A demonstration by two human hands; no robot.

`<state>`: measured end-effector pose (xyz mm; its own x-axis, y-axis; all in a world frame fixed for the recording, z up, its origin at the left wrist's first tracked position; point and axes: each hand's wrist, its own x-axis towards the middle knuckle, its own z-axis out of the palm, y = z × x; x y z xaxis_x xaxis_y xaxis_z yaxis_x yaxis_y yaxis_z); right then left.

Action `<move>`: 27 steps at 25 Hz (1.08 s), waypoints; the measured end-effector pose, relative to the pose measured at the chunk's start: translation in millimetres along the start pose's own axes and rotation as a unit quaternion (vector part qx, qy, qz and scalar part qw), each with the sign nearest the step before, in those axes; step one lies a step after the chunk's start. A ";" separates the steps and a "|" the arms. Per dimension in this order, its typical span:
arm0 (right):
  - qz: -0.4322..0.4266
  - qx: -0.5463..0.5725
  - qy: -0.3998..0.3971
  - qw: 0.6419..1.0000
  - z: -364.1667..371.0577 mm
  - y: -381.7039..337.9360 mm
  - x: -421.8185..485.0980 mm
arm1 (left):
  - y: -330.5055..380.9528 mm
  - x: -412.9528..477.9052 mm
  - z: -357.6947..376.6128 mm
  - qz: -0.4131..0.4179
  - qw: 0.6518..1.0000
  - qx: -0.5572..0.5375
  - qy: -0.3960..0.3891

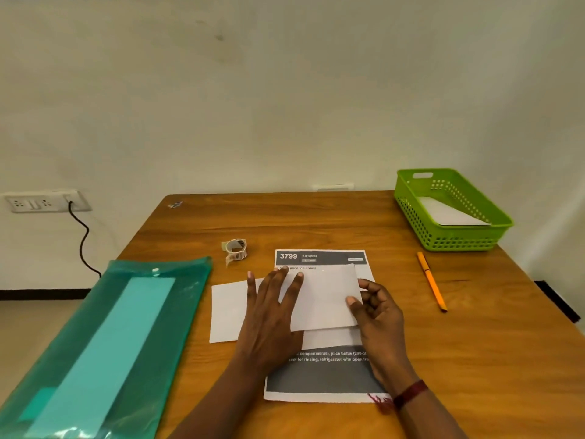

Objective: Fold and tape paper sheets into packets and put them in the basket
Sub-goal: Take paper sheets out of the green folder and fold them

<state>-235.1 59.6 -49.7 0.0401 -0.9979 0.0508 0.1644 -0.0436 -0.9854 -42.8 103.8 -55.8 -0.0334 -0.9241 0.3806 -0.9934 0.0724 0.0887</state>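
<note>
A white sheet (323, 296) is being folded at table centre, over a printed page (323, 372). It is being pinned flat by the left hand (269, 315), fingers spread, nothing gripped. Its right flap is being pinched between thumb and fingers of the right hand (376, 315). Edges are probably best aligned before creasing. Tape (235, 247) is lying at eleven o'clock, the basket (456, 239) at two.
</note>
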 end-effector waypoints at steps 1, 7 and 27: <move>-0.003 -0.004 -0.003 1.000 -0.3 0.6 0.0 | -0.2 -0.6 1.3 0.000 1.000 -0.004 0.002; -0.025 -0.021 -0.021 0.999 -0.9 0.6 -3.6 | -1.9 -1.0 3.3 0.002 1.000 -0.008 0.020; -0.384 -0.337 -0.011 0.860 -19.3 4.6 5.6 | -1.6 -11.0 0.9 -0.040 0.951 0.027 0.306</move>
<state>-253.1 52.9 -57.1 0.1947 -0.6615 0.7242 -0.4565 -0.7146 -0.5300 -40.9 113.5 -60.9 0.0970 -0.5342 0.8398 -0.9947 -0.0240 0.0996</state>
